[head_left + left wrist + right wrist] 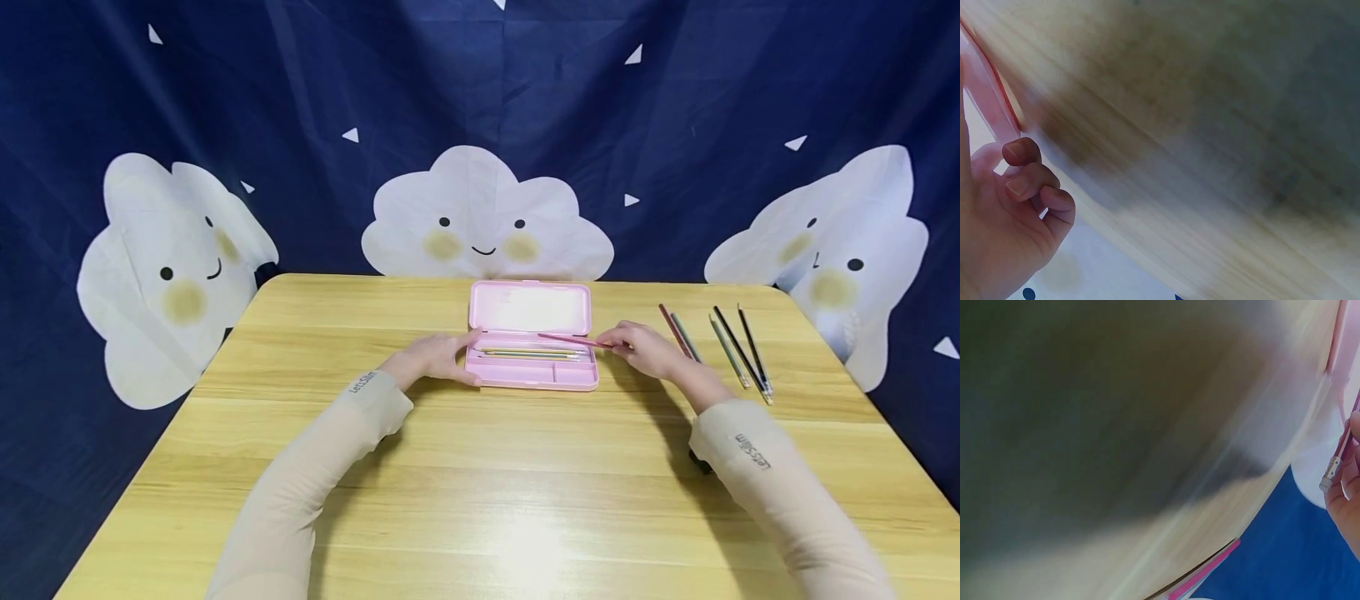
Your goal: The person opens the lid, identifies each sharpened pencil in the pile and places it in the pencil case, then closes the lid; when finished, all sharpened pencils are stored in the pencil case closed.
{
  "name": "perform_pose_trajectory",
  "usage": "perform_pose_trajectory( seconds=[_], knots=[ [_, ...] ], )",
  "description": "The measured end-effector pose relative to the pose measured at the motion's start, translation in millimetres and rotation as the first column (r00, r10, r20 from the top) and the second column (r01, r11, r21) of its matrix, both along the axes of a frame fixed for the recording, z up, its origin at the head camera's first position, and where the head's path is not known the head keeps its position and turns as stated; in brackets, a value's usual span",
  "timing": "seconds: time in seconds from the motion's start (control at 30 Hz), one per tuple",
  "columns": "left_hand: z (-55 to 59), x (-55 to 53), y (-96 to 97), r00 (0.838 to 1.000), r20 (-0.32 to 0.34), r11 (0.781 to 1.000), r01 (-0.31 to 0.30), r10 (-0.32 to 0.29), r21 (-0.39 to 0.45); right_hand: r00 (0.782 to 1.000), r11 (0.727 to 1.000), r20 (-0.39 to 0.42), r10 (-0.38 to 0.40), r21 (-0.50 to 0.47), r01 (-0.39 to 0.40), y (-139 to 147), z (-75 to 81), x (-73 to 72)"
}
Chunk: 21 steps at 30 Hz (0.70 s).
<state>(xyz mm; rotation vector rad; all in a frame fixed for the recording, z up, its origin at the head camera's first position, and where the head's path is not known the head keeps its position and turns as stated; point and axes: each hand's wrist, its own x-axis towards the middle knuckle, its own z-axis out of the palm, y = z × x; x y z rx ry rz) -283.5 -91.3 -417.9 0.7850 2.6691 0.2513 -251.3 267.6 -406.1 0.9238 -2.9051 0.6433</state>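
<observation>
A pink pencil case point(516, 373) lies with its lid point(530, 307) raised at the back of the table. Several pencils point(525, 354) lie in its long compartment; the two smaller front compartments hold nothing visible. My left hand point(433, 357) holds the case's left end between thumb and forefinger, the other fingers curled in the left wrist view. With thumb and fingertips my right hand point(642, 349) pinches a red pencil point(567, 338) near its eraser end. This pencil slants over the case, its far end near the hinge. In the right wrist view its eraser point(1327, 482) shows beside the fingers.
To the right of my right hand, several loose pencils lie on the wooden table point(450, 500): a dark red one point(676, 330), green ones point(729, 350) and black ones point(742, 348). A dark blue curtain point(315, 108) with white clouds hangs behind the table.
</observation>
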Motion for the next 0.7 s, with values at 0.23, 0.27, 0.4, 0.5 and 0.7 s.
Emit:
perform_pose_trajectory(
  seconds=[0.23, 0.27, 0.4, 0.5, 0.7],
  knots=[
    [0.6, 0.1, 0.2, 1.0, 0.006, 1.0, 0.003, -0.003, -0.003, 0.999, 0.999, -0.014, 0.052, -0.013, -0.052, -21.2, 0.2, -10.6],
    [0.5, 0.0, 0.2, 1.0, 0.008, 1.0, 0.003, -0.003, -0.004, 0.998, 0.998, -0.015, 0.056, -0.018, -0.056, -24.3, 0.1, -12.0],
    [0.0, 0.0, 0.5, 1.0, 0.013, 1.0, 0.004, -0.004, 0.0, 0.997, 0.997, -0.011, 0.079, -0.009, -0.079, -35.2, 0.0, -16.5],
    [-0.5, 0.1, 0.3, 1.0, 0.014, 1.0, 0.003, -0.004, 0.006, 0.995, 0.995, 0.001, 0.096, 0.013, -0.096, -42.6, -0.2, -19.2],
    [-1.1, -0.4, -0.7, 1.0, 0.005, 1.0, 0.004, -0.004, 0.009, 0.993, 0.992, 0.012, 0.116, 0.04, -0.116, -56.1, -2.2, -24.5]
  ],
)
